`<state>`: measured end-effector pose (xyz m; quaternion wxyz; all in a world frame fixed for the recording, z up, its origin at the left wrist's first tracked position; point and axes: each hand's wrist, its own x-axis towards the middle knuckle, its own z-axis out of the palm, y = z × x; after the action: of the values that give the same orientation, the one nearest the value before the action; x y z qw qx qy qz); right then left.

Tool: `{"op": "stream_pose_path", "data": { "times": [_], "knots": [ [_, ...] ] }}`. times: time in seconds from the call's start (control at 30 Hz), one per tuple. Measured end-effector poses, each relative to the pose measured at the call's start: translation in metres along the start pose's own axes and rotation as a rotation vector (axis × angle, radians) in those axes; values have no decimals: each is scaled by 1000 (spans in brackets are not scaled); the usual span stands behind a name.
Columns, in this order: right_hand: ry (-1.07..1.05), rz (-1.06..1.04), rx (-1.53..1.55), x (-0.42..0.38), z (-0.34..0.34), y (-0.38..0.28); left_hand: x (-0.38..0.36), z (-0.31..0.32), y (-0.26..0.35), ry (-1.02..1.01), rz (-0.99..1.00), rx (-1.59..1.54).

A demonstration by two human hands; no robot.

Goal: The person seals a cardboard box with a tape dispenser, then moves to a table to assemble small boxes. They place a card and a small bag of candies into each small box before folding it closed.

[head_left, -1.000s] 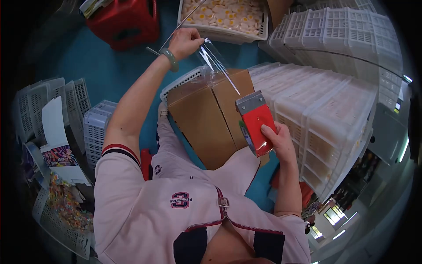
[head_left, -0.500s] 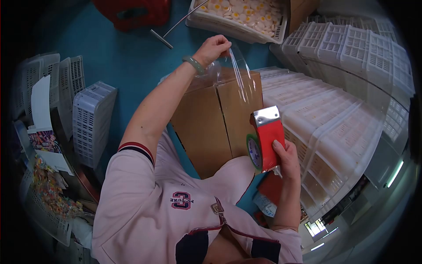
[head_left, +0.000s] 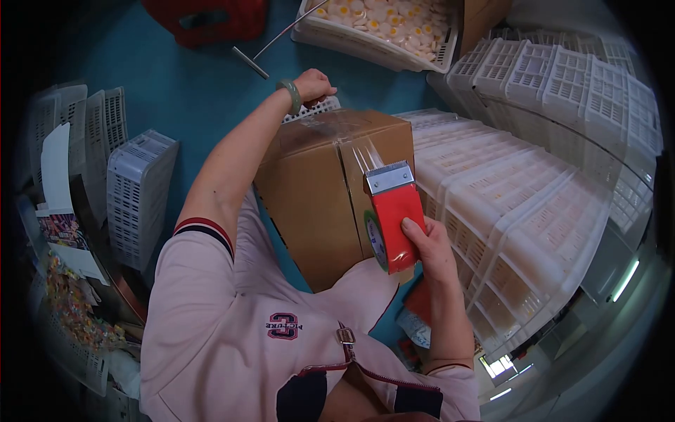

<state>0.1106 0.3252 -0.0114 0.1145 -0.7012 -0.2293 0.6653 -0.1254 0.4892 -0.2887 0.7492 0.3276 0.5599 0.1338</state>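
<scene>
A red tape dispenser [head_left: 401, 228] with a silver toothed cutter and a roll of clear packing tape [head_left: 375, 235] is gripped in my right hand [head_left: 432, 250]. A clear strip runs from the cutter to the upper part of the cardboard box [head_left: 316, 190], over the seam between its flaps. Clear tape also lies on the box's far edge. My left hand [head_left: 313, 86], a green bangle at its wrist, is closed beyond that far edge, above a white perforated basket rim [head_left: 313, 110]. Whatever its fingers hold is hidden.
Stacked white crates [head_left: 506, 218] stand close on the box's right, with more behind. A crate of egg-shaped sweets [head_left: 383, 24] sits at the far side, near a metal T-handled rod [head_left: 251, 62] and a red stool [head_left: 204, 21]. Grey crates [head_left: 140, 200] and colourful sweets [head_left: 74, 302] are at left.
My left hand has moved down and left, past the box's far edge. The right hand has brought the dispenser left over the box, and the raised loose tape now lies down toward the seam.
</scene>
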Motion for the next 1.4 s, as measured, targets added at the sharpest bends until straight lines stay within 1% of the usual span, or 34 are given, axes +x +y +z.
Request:
{"op": "stream_pose_path", "data": {
  "times": [0.03, 0.1, 0.2, 0.33, 0.43, 0.5, 0.53, 0.57, 0.63, 0.67, 0.7, 0.77, 0.8, 0.83, 0.87, 0.93, 0.97, 1.0, 1.03, 1.07, 1.13, 1.17, 1.2, 1.27, 1.3, 1.33, 1.37, 1.4],
  "knots": [
    [-2, 19, -10, 5, 4, -5, 5, -3, -10, 2, -2, -8],
    [-4, 46, -30, 15, 7, -10, 12, -6, -28, -45, -85, -50],
    [-25, 77, -42, 27, 10, -14, 18, -7, -50, -64, -142, -117],
    [-16, 108, -82, 33, 18, -22, 29, 1, -72, -82, -183, -178],
    [0, 122, -109, 38, 19, -20, 39, 11, -87, -82, -202, -149],
    [4, 132, -117, 40, 18, -19, 62, 29, -119, -111, 32, 74],
    [13, 131, -118, 39, 19, -19, 61, 37, -123, -77, 115, 290],
    [21, 132, -119, 37, 19, -17, 61, 40, -126, -79, 112, 291],
    [22, 143, -114, 35, 19, -11, 46, 36, -115, 140, 179, 525],
    [26, 149, -114, 35, 19, -10, 41, 31, -114, 145, 184, 532],
    [26, 142, -112, 35, 20, -9, 35, 26, -117, 280, 248, 641],
    [59, 153, -140, 33, 23, -3, 12, 24, -97, 399, 310, 756],
    [60, 158, -126, 33, 21, 2, -16, 16, -57, 343, 309, 692],
    [44, 142, -100, 34, 19, 6, -38, 16, -32, 285, 307, 629],
    [29, 124, -73, 36, 18, 10, -56, 27, -28, 272, 305, 640],
    [14, 126, -66, 34, 21, 4, -94, 53, -32, 117, 514, 521],
    [-3, 118, -74, 32, 22, 4, -96, 64, -46, 95, 507, 530],
    [6, 128, -53, 31, 20, 10, -93, 78, -69, 210, 604, 616],
    [4, 138, -99, 30, 16, 18, -95, 84, -75, 325, 709, 701],
    [2, 143, -146, 29, 12, 27, -94, 85, -78, 303, 718, 712],
    [33, 151, -150, 21, -8, 66, -96, 83, -72, 251, 633, 748],
    [55, 163, -167, 16, -18, 83, -96, 82, -71, 235, 640, 756],
    [66, 171, -144, 8, -25, 94, -94, 82, -73, 241, 658, 764],
    [72, 240, 24, -4, -35, 113, -90, 80, -76, 224, 687, 789],
    [76, 232, 81, -12, -34, 122, -90, 80, -76, 212, 680, 769],
    [84, 234, 104, -15, -33, 130, -92, 80, -76, 206, 669, 746],
    [91, 215, 34, -14, -33, 137, -95, 82, -77, 191, 675, 757],
    [101, 197, -35, -14, -32, 144, -107, 86, -71, 324, 826, 859]
  ]
}}
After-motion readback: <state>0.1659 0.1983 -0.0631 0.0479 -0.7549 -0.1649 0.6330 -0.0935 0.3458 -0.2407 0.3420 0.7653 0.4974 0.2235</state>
